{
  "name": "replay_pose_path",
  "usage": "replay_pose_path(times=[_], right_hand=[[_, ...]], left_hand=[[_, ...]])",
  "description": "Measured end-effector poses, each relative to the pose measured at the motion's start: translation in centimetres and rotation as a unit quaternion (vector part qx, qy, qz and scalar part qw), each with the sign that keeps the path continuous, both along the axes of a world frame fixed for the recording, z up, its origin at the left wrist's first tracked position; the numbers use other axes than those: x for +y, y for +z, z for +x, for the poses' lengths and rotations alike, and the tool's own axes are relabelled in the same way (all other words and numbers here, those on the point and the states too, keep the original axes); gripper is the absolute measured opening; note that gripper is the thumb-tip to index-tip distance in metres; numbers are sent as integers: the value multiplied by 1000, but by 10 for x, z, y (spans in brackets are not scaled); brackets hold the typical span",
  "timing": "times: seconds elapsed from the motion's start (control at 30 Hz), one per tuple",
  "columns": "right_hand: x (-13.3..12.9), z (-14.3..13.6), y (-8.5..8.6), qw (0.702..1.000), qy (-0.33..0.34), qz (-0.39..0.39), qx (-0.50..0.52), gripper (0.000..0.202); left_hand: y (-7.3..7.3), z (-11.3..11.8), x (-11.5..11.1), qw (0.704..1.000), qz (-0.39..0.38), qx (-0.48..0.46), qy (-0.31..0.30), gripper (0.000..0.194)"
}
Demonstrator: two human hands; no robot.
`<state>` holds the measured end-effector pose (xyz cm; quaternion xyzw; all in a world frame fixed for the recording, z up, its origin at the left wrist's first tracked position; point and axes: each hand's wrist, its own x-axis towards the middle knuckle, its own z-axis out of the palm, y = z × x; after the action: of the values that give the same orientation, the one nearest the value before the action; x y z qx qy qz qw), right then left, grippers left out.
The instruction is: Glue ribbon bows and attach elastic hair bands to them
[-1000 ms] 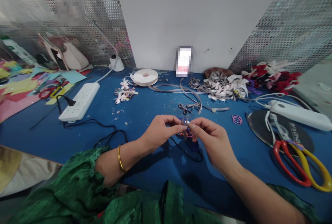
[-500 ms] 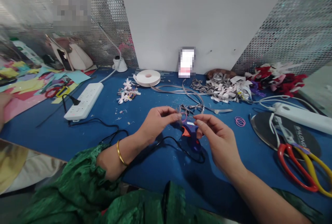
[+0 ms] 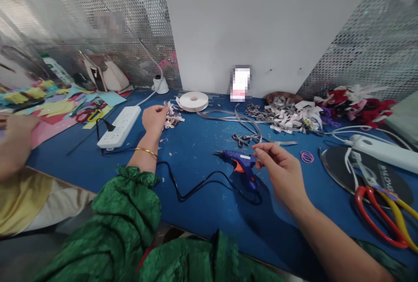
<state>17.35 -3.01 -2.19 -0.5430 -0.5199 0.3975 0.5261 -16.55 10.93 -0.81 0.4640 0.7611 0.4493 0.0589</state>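
Note:
My left hand (image 3: 154, 119) reaches to a small pile of ribbon bows (image 3: 173, 117) at the back left. Its fingers are bent together at the pile's edge, and what they hold, if anything, is hidden. My right hand (image 3: 282, 166) hovers beside a blue glue gun (image 3: 244, 160) with an orange trigger, lying on the table. The right thumb and forefinger are pinched together; anything between them is too small to make out. Beyond the glue gun's nozzle lie loose dark grey bows (image 3: 241, 139). A few purple elastic bands (image 3: 307, 156) rest right of my right hand.
A ribbon spool (image 3: 193, 100) lies at the back, its grey ribbon trailing right toward a heap of ribbon bows (image 3: 290, 114). Large scissors (image 3: 375, 212) lie at the right. A power strip (image 3: 120, 127) stands left, near another person's hand (image 3: 19, 132). The glue gun's black cord (image 3: 196, 193) crosses the front.
My left hand has moved left and away from above the glue gun to the bow pile, taking along the pinkish elastic it held. My right hand stays beside the glue gun, still pinched.

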Motion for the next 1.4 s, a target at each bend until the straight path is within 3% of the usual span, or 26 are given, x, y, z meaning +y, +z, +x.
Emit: replay_pose_path(times=[0.17, 0.33, 0.43, 0.57, 0.67, 0.77, 0.97, 1.03, 1.2, 1.4], right_hand=[[5, 1, -1, 999, -6, 25, -18, 19], [8, 1, -4, 998, -13, 46, -51, 20], [10, 3, -2, 993, -20, 63, -93, 21], [20, 24, 5, 978, -55, 77, -184, 23], [32, 58, 9, 949, -117, 64, -287, 22], [39, 95, 9, 898, -173, 12, -404, 18], [38, 134, -1, 810, -180, -124, -544, 20], [39, 136, -6, 789, -171, -154, -570, 21], [46, 136, -17, 754, -146, -200, -608, 23], [48, 133, -22, 735, -130, -220, -628, 28]], left_hand=[[-9, -3, 5, 997, -52, 51, -8, 29], [7, 24, -6, 994, 18, 94, -55, 43], [19, 52, -25, 986, 53, 88, -132, 33], [31, 93, -61, 958, 45, 46, -280, 18], [37, 118, -89, 921, 13, 13, -390, 33], [44, 134, -113, 861, -64, -29, -504, 35], [46, 148, -147, 783, -134, -32, -607, 23], [38, 151, -154, 769, -125, -43, -626, 21], [13, 155, -162, 799, -32, -59, -598, 16], [10, 156, -160, 798, -30, -104, -592, 19]])
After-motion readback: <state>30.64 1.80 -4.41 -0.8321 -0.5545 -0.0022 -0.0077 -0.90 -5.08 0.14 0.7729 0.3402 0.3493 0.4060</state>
